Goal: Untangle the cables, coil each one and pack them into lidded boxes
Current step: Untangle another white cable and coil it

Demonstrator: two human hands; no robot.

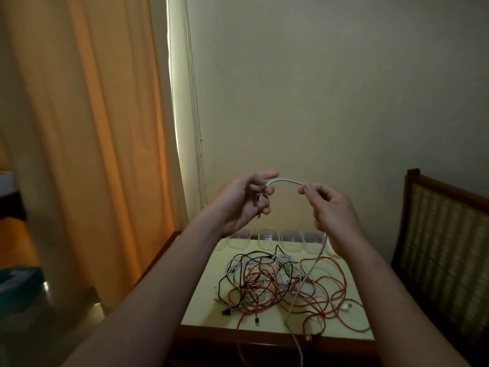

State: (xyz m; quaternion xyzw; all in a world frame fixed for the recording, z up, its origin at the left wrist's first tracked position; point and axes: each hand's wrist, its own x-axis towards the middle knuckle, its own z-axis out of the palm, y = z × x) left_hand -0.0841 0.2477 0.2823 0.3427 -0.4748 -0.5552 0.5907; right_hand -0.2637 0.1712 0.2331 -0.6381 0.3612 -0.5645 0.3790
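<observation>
Both hands are hovering raised over the bench [205, 308], w/ a white cable [285, 180] arching btwn them. L hand [244, 201] is turning its palm inward, fingers curled, gripping one end of the cable; a bit of it is looping inside the curled fingers, exact wrap too blurry to tell. R hand [332, 207] is pinching the cable btwn thumb & forefinger, other fingers curling round it lower down. From there the cable is dropping past the R wrist into the tangle [264, 284], then trailing off the bench's near edge. The tangle is lying mid-bench on the yellow top: red, black & white cables all mixed, red loops spreading out to the R side, a few plugs poking out near the front. Clear boxes [266, 239] are standing in a row along the far edge, by the wall [330, 88]; can't tell if lids are on. A wooden chair [444, 234] is standing just beside the bench on the R; an orange curtain [92, 128] is hanging on the L.
</observation>
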